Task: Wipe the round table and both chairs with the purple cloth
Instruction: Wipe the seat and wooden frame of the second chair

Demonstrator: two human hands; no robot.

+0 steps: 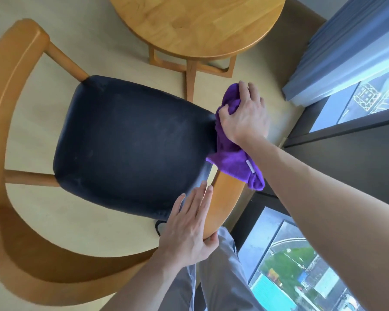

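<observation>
The purple cloth (233, 158) is bunched into an elongated strip lying over the wooden armrest end (225, 203) of the chair (130, 140). Its long axis follows the rail: one end projects beyond the fingertips of the right hand (245, 115), toward the round table (198, 23); the other end hangs off the rail below the wrist, where a small white label shows. The right hand sits on top of the cloth, palm down. Its fingers (252, 90) are curved over the bunched fabric and its thumb digs into a fold on the seat side, so the hand grips the cloth and presses it against the rail just beside the edge of the dark seat cushion (126, 140). The left hand (189, 230) rests on the same rail, nearer the person and well apart from the cloth. Its fingers are straight and close together, the fingertips reaching the corner of the seat cushion; the thumb lies along the outer side of the rail. It holds nothing in a clenched grasp. Beyond the right fingertips stand the table's legs on a pale floor (81, 25). To the outer side of the right hand are a blue curtain (346, 52) and a window (301, 277). Grey trousers (220, 277) show below the left hand.
</observation>
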